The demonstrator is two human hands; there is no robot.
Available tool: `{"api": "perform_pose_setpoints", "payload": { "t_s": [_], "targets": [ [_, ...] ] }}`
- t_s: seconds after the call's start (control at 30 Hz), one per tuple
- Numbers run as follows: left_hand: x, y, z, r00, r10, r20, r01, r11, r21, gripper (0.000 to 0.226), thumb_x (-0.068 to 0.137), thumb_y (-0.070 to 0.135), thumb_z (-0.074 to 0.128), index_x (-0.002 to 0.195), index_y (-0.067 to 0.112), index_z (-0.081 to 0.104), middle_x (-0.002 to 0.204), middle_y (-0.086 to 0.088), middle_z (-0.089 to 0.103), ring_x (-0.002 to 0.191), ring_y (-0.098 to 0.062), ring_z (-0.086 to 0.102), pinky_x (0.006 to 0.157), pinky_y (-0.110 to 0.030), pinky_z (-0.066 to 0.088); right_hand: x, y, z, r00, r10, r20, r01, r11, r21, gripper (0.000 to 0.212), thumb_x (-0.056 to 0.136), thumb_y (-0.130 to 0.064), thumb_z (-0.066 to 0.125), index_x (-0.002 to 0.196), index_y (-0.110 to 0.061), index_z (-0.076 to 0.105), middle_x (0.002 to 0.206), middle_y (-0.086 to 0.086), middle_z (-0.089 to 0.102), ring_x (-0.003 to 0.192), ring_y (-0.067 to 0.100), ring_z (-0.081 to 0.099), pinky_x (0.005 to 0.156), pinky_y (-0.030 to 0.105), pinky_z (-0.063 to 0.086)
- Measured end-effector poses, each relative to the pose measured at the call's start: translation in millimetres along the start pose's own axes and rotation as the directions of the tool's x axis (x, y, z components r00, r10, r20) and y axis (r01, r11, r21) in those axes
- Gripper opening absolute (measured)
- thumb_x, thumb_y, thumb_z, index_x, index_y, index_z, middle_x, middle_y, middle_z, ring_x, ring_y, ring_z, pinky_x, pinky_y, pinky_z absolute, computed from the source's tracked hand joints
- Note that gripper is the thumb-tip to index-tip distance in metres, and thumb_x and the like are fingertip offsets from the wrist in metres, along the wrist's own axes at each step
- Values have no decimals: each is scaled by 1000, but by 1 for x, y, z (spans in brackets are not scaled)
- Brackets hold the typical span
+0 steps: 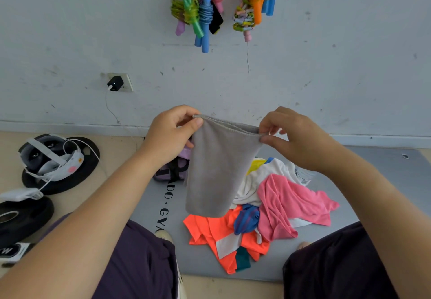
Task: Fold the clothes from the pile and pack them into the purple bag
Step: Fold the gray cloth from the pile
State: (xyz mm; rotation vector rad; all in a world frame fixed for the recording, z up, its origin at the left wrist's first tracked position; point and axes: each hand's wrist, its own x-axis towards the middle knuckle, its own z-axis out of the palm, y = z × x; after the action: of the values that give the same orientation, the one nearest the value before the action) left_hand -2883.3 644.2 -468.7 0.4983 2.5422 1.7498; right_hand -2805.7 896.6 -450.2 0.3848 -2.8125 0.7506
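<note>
A grey cloth (214, 170) hangs doubled over in the air in front of me. My left hand (173, 133) pinches its top left corner and my right hand (293, 137) pinches its top right corner. Below it on the grey mat (373, 182) lies the pile of clothes: a pink garment (293, 203), an orange one (210, 231), a white one (263, 177) and a blue striped piece (247, 219). The purple bag (175, 170) sits behind the cloth at the mat's far left, mostly hidden by my left hand and the cloth.
Black weight plates (23, 219) and a headset with white cables (51, 158) lie on the floor at the left. A wall with a socket and charger (115, 83) stands close ahead, with jump ropes (200, 9) hanging on it. My knees frame the pile.
</note>
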Motion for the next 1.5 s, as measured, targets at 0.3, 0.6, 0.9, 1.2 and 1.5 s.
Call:
{"api": "perform_pose_setpoints", "payload": {
  "t_s": [0.3, 0.6, 0.9, 1.2, 1.5],
  "targets": [
    [1, -8, 9, 992, -33, 118, 21, 995, 96, 19, 97, 17, 58, 86, 31, 61, 88, 7, 72, 72, -28, 69, 63, -33, 59, 4, 8, 2, 958, 253, -135, -194, 919, 344, 24, 77, -15, 79, 80, -19, 55, 69, 0, 57, 61, 11, 48, 66, 27, 45],
    [-1, -4, 23, 972, -173, 162, 191, 977, -100, 17, 94, 41, 52, 83, 30, 59, 99, -6, 66, 99, -32, 66, 96, -56, 49, 1, 1, -1, 972, 231, -30, -211, 929, 305, 12, 91, -22, 64, 82, -15, 59, 72, -7, 54, 66, 3, 47, 68, 20, 39],
    [-1, 6, 23, 947, -161, 278, 287, 813, -507, 38, 80, 55, 71, 99, 22, 75, 102, -5, 74, 95, -21, 68, 77, -34, 54, 4, -2, 4, 920, 339, -198, -197, 835, 513, 22, 95, -41, 57, 84, -23, 50, 66, -10, 46, 61, 9, 44, 62, 34, 42],
    [-6, -5, 28, 929, -104, 356, 273, 842, -466, 28, 68, 19, 75, 96, 15, 76, 102, -2, 76, 93, -14, 72, 76, -23, 57, 5, 5, 9, 954, 217, 208, -281, 394, 875, 59, 84, -55, 58, 114, -5, 66, 115, 9, 71, 109, 20, 66, 89, 32, 55],
    [-2, -2, 24, 959, -132, 251, 239, 852, -466, 34, 74, 31, 72, 105, 16, 71, 106, -3, 75, 99, -16, 71, 82, -29, 57, 3, 3, 13, 933, 337, 126, -276, 446, 851, 23, 96, -22, 59, 118, -21, 66, 104, 8, 73, 90, 18, 70, 74, 30, 57]
  ]
}}
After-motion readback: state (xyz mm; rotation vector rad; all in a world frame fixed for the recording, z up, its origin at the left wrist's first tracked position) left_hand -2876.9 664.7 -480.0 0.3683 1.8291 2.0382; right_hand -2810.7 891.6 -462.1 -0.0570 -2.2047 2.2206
